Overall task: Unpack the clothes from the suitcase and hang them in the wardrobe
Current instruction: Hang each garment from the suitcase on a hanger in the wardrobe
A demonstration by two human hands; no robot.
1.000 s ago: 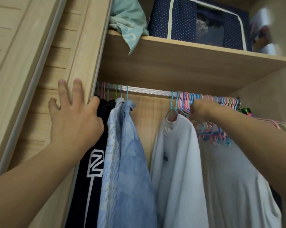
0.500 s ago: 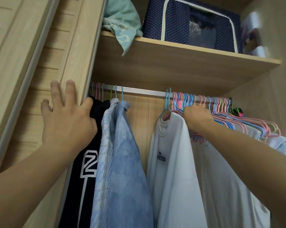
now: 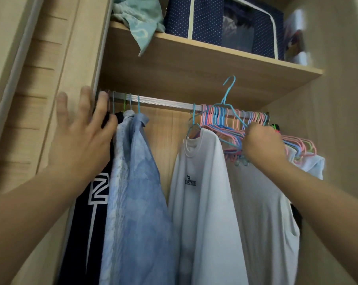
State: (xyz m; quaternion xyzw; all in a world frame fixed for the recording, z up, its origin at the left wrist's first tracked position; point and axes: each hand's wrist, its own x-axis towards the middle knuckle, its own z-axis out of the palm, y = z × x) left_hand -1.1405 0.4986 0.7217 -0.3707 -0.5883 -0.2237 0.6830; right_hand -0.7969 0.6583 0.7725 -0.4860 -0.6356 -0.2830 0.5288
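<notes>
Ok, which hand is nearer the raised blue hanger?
Right. The right hand grips the blue hanger at its lower arm; the left hand rests on the wardrobe door edge, far across the rail.

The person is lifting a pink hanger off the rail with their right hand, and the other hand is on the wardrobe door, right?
Nearly. The lifted hanger is blue, not pink. The head view shows its hook raised above the rail while the right hand holds it. The left hand is on the wardrobe door.
</notes>
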